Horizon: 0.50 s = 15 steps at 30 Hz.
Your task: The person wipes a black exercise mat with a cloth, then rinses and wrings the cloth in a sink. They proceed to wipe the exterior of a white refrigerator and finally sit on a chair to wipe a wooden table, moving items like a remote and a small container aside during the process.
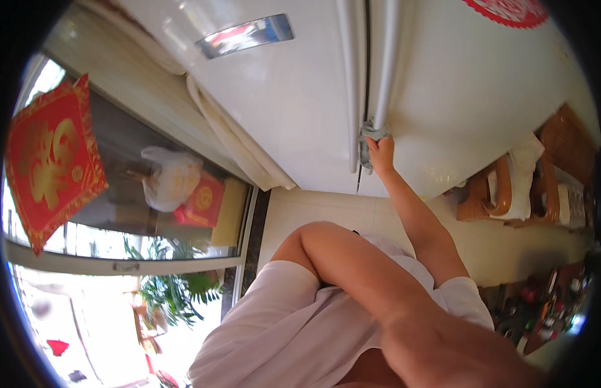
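My right hand (382, 151) reaches up to a white two-door refrigerator (281, 106). It grips a crumpled grey cloth (366, 154), which is wrapped around the lower end of the right door's long handle (387, 63). Beside it, across the dark gap between the doors, runs the left door's handle (350, 87). Both doors look closed. My left arm is bent across my chest. Close to the camera at the lower right, my left hand (470, 351) is blurred, and its fingers cannot be made out.
At left, a glass door (131, 121) bears a red diamond decoration (55, 162); a pale curtain (228, 136) hangs beside the refrigerator. Wooden armchair (504, 189) at right carries white cloth (523, 169). Cluttered small items (538, 300) lie lower right. A leafy plant (174, 291) shows through the doorway.
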{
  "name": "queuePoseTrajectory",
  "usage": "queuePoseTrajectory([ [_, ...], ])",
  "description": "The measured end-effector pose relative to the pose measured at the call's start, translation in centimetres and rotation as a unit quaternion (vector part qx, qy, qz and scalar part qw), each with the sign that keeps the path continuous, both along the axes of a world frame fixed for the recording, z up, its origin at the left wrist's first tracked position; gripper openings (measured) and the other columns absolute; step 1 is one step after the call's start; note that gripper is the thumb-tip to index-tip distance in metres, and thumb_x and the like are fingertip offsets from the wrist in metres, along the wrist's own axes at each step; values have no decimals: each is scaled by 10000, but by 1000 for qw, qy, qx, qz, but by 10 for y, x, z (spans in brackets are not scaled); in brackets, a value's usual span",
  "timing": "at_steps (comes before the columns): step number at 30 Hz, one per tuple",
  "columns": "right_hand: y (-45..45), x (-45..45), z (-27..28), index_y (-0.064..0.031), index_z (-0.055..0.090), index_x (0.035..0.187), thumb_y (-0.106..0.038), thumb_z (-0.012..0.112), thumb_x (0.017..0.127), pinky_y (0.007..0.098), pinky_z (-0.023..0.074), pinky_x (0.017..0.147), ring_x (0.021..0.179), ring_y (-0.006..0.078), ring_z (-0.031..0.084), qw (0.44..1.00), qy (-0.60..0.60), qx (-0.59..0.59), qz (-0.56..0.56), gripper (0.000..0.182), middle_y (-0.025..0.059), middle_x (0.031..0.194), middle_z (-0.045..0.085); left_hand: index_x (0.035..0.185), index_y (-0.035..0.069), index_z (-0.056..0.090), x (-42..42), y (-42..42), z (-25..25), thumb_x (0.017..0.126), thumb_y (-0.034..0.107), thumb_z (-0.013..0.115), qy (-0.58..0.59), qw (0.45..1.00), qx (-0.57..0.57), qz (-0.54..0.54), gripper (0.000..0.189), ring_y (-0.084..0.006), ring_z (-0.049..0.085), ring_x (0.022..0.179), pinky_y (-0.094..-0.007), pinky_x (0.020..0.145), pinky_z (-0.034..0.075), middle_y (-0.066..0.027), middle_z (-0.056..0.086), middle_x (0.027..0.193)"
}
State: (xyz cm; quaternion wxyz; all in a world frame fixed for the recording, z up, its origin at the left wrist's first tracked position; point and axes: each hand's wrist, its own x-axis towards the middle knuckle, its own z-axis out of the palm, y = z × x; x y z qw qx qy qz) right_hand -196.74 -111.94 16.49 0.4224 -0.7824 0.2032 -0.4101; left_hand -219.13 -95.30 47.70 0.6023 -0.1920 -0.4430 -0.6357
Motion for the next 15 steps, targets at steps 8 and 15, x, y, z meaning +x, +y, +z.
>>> queuePoseTrajectory([
  [8, -6, -8, -67, -19, 592, 1090, -53, 660, 798, 445, 481, 820, 953, 405, 585, 997, 47, 42, 37, 302, 198, 1041, 597, 1292, -124, 505, 17, -1, -12, 909, 713, 383, -29, 999, -20, -39, 928, -301, 580, 1147, -394, 964, 446, -229, 624, 1198],
  [15, -9, -25, -161, 3, 590, 1130, -90, 688, 773, 455, 479, 897, 1051, 401, 585, 974, 216, 60, -38, 382, 216, 1062, 625, 1309, -115, 502, 83, 22, -23, 898, 741, 384, -103, 985, -86, -106, 956, -303, 573, 1165, -404, 979, 436, -221, 626, 1208],
])
